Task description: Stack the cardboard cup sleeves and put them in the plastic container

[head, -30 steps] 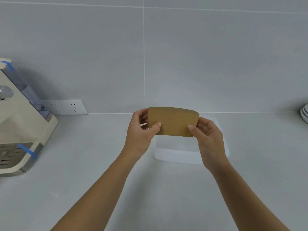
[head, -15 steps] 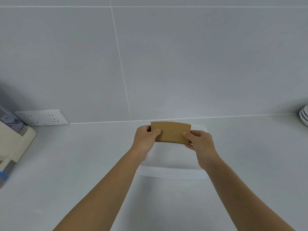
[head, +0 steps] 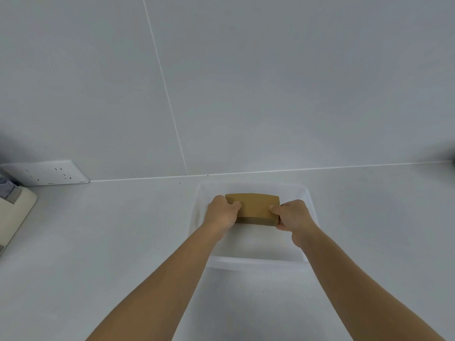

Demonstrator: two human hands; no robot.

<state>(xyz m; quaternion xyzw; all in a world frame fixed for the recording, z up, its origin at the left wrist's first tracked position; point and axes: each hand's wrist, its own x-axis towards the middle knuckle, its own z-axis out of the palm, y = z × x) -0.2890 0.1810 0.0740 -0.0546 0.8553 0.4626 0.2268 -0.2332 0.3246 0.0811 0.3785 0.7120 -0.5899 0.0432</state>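
The left hand (head: 222,212) and right hand (head: 294,215) pinch the ends of a flat brown cardboard sleeve stack (head: 253,209) inside the clear plastic container (head: 256,263); light, crushable, likely to slide apart, so end-holding suits.

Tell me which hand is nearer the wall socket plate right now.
Left. The left hand grips the sleeve stack on the end facing the socket plate; the right hand grips the far end, farther away.

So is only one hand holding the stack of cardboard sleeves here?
No, the left hand and right hand grip opposite ends of the sleeve stack.
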